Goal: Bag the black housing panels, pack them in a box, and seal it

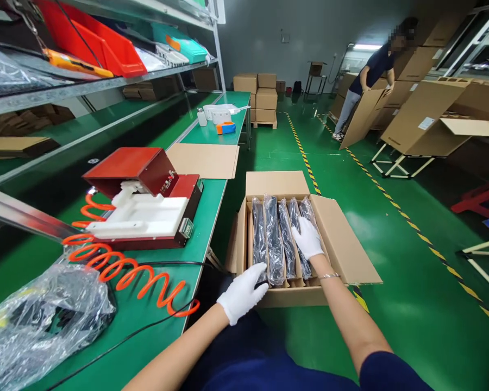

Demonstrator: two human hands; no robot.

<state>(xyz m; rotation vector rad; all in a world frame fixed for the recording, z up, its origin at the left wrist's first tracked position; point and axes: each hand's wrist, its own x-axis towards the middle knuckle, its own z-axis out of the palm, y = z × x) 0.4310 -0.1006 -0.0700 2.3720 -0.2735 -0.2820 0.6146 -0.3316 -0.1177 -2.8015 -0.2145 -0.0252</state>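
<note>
Plastic-wrapped packs [294, 210] lie beneath fingers of the right hand [308, 239].

The single head-worn view faces forward and down over a nearby open carton [295, 297], reaching the far wall [252, 41].

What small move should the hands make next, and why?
Probably the left hand should press down on the second pack from the left: it seems to stand slightly above its neighbours, and that hand is by its near end. The right hand is at the right-hand packs, and the box is open.
</note>
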